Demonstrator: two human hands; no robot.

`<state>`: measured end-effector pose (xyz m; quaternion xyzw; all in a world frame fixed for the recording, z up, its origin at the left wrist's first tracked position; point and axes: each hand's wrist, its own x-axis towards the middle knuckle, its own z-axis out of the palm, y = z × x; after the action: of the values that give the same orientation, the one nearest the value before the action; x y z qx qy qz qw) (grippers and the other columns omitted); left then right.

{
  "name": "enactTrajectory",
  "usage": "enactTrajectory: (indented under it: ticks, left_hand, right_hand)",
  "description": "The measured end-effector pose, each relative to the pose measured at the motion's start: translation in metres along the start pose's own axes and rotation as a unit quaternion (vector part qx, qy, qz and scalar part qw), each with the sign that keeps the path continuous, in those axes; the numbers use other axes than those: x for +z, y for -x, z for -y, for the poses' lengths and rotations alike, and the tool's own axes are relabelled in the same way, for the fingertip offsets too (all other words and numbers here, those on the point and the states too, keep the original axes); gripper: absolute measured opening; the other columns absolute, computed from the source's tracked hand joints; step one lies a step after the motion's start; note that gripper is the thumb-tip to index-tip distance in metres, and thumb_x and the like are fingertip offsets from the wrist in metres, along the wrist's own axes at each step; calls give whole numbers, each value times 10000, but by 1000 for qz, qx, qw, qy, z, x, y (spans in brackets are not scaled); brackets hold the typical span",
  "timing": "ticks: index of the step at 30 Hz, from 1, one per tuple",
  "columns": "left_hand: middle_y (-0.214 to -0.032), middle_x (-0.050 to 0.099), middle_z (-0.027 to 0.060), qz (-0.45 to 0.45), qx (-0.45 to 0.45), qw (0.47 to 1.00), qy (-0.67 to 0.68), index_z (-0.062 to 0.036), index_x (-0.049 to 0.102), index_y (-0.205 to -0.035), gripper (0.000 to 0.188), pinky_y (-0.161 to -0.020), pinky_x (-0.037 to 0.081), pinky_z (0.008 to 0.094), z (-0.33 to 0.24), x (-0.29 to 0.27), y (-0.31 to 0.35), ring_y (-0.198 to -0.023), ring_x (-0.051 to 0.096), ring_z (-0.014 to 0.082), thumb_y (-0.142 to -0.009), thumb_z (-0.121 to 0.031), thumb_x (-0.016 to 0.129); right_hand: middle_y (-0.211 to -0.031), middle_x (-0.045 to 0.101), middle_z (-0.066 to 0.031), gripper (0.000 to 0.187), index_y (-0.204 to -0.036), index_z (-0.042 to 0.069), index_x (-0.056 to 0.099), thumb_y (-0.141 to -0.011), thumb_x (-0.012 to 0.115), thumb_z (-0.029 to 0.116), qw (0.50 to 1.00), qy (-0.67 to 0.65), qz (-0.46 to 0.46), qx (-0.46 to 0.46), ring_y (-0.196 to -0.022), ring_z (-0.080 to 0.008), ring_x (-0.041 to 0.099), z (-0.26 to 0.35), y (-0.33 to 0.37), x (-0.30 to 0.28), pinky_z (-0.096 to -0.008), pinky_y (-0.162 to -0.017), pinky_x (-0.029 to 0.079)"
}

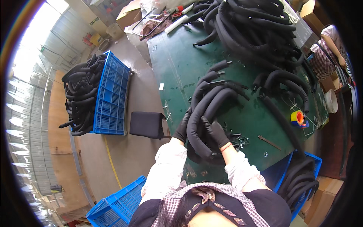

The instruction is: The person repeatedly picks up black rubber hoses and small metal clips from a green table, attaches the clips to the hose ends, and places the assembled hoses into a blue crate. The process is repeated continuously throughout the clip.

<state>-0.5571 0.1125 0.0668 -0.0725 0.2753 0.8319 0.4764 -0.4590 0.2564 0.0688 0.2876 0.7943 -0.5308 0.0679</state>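
Observation:
Both my hands wear black gloves and grip a bundle of bent pipes in black foam sleeves (pixel 206 108) at the near edge of a green table (pixel 177 64). My left hand (pixel 184 126) clasps the bundle's left side from below. My right hand (pixel 216 133) is wrapped over the sleeve on the right. The sleeved pipes arch away from me over the tabletop. Small black metal clips (pixel 238 140) lie on the table just right of my right hand.
A large heap of foam-sleeved pipes (pixel 257 34) covers the far table. An orange and yellow tape roll (pixel 298 118) sits at right. Blue crates of pipes stand at left (pixel 109 94) and lower right (pixel 302 181); another blue crate (pixel 117 206) near me. A black stool (pixel 146 124) stands by the table. Another person (pixel 329 49) works at right.

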Motion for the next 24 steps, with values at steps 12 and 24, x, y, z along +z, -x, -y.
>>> enactTrajectory:
  ticks: [12, 24]
  left_hand:
    - [-1194, 588, 62, -130, 176, 906, -362, -41, 502, -1310, 566, -967, 423, 321, -25, -52, -58, -1091, 529, 159, -999, -508, 426]
    - [-1097, 622, 60, -278, 284, 710, -581, -2, 505, -1266, 323, -872, 488, 272, 32, -88, 250, -997, 598, 133, -1007, -194, 487]
  right_hand:
    - [-1056, 622, -335, 728, -1229, -91, 469, -929, 492, 571, 997, 24, -60, -51, -1046, -473, 582, 13, -49, 0, -500, -902, 445]
    - [-1272, 548, -213, 379, -1281, -12, 544, -916, 553, 92, 814, 229, -109, -523, -1136, -352, 547, 72, 30, -10, -401, -966, 444]
